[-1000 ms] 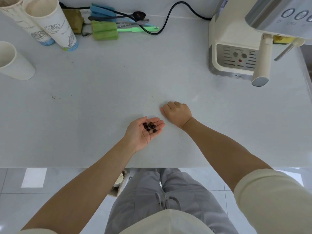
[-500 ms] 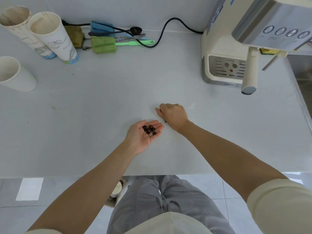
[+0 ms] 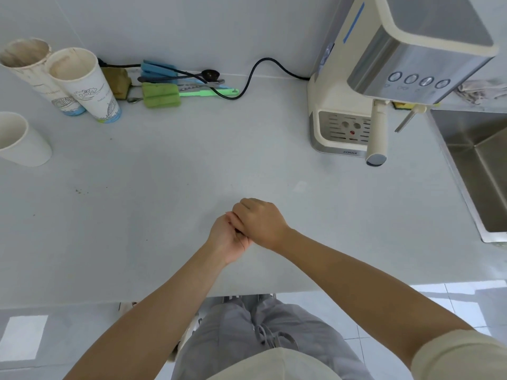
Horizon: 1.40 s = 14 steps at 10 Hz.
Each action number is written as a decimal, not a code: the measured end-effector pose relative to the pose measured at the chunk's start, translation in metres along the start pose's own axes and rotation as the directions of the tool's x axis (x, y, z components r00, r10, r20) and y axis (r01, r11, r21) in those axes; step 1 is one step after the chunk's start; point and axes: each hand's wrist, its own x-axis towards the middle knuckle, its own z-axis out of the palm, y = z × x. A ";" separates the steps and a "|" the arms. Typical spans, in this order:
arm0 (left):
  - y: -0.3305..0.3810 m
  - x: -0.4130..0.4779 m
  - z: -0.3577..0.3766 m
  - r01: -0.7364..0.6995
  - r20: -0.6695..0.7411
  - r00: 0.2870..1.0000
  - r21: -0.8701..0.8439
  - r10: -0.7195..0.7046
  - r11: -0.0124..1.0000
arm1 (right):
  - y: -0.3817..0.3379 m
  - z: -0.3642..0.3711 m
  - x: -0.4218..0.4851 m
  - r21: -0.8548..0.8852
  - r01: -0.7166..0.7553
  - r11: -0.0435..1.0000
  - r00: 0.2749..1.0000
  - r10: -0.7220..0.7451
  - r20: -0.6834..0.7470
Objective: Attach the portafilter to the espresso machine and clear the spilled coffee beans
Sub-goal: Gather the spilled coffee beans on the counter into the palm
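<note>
My left hand (image 3: 227,242) lies palm up on the white counter (image 3: 164,174) near its front edge. My right hand (image 3: 260,223) is curled over that palm, fingers down, touching it. The coffee beans are enclosed between the two hands and hidden, apart from a dark sliver (image 3: 239,232) at the gap. The cream espresso machine (image 3: 354,64) stands at the back right. The portafilter sits under its head, and its cream handle (image 3: 378,133) points toward me.
Three paper cups (image 3: 82,86) stand at the back left. Green and blue brushes (image 3: 162,94) and a black power cable (image 3: 255,72) lie along the wall. Small dark specks (image 3: 79,191) dot the counter on the left. A steel sink (image 3: 482,165) lies right of the machine.
My right hand left the counter and came down over my left palm, covering the beans that lay open there. The camera view tilted upward, showing more of the machine.
</note>
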 end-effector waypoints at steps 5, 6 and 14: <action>-0.002 -0.006 -0.031 0.008 0.043 0.999 -0.009 -0.008 1.000 | 0.070 -0.027 -0.002 -0.044 -0.521 0.852 0.642 0.426 0.637; -0.004 -0.009 -0.039 0.011 0.033 0.999 -0.016 -0.011 1.000 | 0.073 -0.021 -0.008 -0.133 -0.555 0.821 0.557 0.486 0.673; -0.013 -0.014 -0.046 0.003 0.022 1.000 -0.002 -0.003 1.000 | 0.048 0.005 0.027 -0.156 -0.247 0.956 0.644 0.282 0.711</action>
